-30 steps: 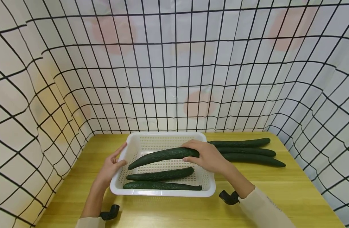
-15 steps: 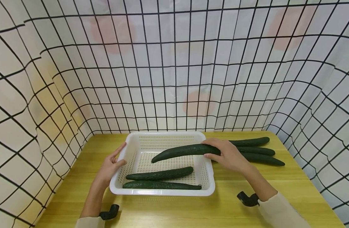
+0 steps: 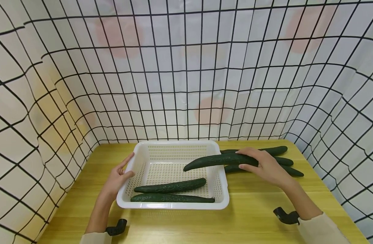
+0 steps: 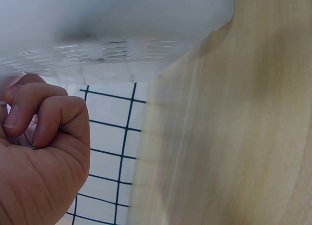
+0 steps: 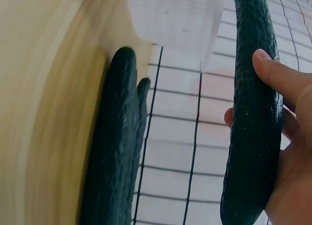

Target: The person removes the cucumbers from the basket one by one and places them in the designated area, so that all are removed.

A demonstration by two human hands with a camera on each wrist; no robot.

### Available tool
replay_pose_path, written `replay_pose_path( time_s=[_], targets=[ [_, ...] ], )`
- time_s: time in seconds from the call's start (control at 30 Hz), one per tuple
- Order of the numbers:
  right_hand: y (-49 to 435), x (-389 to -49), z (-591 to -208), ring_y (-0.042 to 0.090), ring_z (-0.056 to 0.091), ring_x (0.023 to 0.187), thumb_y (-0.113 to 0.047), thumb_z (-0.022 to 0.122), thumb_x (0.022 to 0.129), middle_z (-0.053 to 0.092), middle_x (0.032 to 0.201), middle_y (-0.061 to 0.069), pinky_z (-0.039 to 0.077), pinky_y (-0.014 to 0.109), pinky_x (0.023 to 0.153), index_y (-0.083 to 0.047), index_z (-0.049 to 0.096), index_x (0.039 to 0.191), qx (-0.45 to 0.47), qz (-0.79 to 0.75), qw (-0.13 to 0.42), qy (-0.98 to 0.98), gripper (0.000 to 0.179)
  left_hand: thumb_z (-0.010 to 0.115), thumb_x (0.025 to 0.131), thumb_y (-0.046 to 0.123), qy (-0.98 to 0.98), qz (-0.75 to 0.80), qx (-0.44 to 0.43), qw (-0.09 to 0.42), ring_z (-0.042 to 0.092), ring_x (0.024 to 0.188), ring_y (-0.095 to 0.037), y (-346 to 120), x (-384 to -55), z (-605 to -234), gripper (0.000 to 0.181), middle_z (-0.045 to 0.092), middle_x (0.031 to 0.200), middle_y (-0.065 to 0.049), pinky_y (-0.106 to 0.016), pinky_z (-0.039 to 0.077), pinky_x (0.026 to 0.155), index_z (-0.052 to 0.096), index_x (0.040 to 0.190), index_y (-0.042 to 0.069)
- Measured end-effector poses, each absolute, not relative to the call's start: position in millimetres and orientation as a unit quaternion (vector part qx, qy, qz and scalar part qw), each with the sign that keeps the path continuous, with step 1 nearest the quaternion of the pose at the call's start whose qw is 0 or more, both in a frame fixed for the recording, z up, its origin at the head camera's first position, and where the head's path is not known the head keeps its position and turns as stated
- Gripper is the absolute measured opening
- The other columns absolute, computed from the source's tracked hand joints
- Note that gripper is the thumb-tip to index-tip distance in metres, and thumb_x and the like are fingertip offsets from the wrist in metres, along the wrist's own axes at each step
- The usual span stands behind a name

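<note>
My right hand (image 3: 268, 166) grips a dark green cucumber (image 3: 217, 160) near its right end, thumb on one side and fingers on the other. The cucumber's free end reaches leftward over the right rim of a white plastic basket (image 3: 174, 205). In the right wrist view the held cucumber (image 5: 253, 122) is apart from the cucumbers lying lower on the table. At the basket's left rim, my left hand (image 3: 115, 179) holds the edge by thumb and fingers; the left wrist view shows several curled fingers (image 4: 63, 112) by the basket wall. Inside the basket lie two cucumbers (image 3: 171, 186), side by side at the front.
To the right of the basket, three cucumbers lie on the wooden table (image 3: 186, 225), among them the back cucumber (image 3: 276, 150) and the front cucumber (image 3: 293, 171), partly covered by my right hand. Black grid netting (image 3: 186, 91) over pale cloth encloses the back and sides.
My right hand has carried the cucumber rightward, from above the basket to partly over the cucumbers on the table. The left hand and basket stay nearly still.
</note>
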State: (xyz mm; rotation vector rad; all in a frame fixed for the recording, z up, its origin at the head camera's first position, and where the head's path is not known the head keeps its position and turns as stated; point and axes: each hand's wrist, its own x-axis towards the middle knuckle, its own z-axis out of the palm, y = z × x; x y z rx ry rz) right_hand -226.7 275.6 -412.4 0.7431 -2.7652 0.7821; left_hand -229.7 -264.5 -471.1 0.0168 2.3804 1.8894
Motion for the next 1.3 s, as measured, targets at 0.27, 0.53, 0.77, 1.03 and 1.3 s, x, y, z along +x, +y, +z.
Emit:
replay_pose_path(
  time_s=[0.27, 0.53, 0.77, 1.03, 1.3],
  targets=[
    [309.2, -213.2, -423.5, 0.039, 0.053, 0.135, -0.034, 0.069, 0.099, 0.059, 0.147, 0.011, 0.048, 0.065, 0.100, -0.020, 0.058, 0.144, 0.214, 0.294, 0.078, -0.928, 0.049, 0.059, 0.096, 0.003, 0.777, 0.627, 0.008, 0.059, 0.076, 0.089, -0.032, -264.7, -230.3, -470.8, 0.079, 0.058, 0.064, -0.008, -0.045, 0.065, 0.074, 0.030, 0.164, 0.032],
    [353.3, -202.4, -428.5, 0.051, 0.047, 0.134, -0.029, 0.070, 0.099, 0.053, 0.149, 0.020, 0.045, 0.068, 0.094, -0.021, 0.054, 0.147, 0.172, 0.300, 0.080, -0.935, 0.052, 0.058, 0.097, 0.003, 0.774, 0.630, 0.006, 0.066, 0.075, 0.076, -0.024, -263.0, -231.4, -467.4, 0.080, 0.052, 0.056, 0.000, -0.041, 0.064, 0.070, 0.027, 0.165, 0.032],
    [393.2, -197.4, -438.6, 0.056, 0.047, 0.131, -0.028, 0.071, 0.098, 0.053, 0.148, 0.025, 0.043, 0.069, 0.091, -0.016, 0.054, 0.148, 0.144, 0.287, 0.075, -0.944, 0.054, 0.058, 0.097, 0.005, 0.773, 0.631, -0.005, 0.069, 0.076, 0.085, -0.028, -262.2, -229.9, -467.0, 0.079, 0.053, 0.062, -0.002, -0.044, 0.065, 0.073, 0.028, 0.164, 0.035],
    [409.3, -205.1, -464.2, 0.052, 0.047, 0.132, -0.032, 0.069, 0.099, 0.054, 0.149, 0.021, 0.044, 0.066, 0.093, -0.018, 0.054, 0.147, 0.158, 0.271, 0.053, -0.948, 0.053, 0.059, 0.097, 0.005, 0.778, 0.625, -0.003, 0.060, 0.074, 0.091, -0.027, -264.2, -228.8, -467.9, 0.078, 0.058, 0.073, -0.006, -0.043, 0.064, 0.075, 0.030, 0.163, 0.035],
    [407.4, -212.2, -482.7, 0.054, 0.048, 0.131, -0.032, 0.068, 0.099, 0.053, 0.147, 0.025, 0.045, 0.071, 0.094, -0.013, 0.055, 0.146, 0.173, 0.279, 0.023, -0.944, 0.052, 0.058, 0.097, 0.004, 0.773, 0.631, 0.007, 0.061, 0.076, 0.084, -0.027, -264.3, -228.0, -468.3, 0.079, 0.053, 0.062, -0.003, -0.043, 0.064, 0.072, 0.028, 0.164, 0.033]
  ],
)
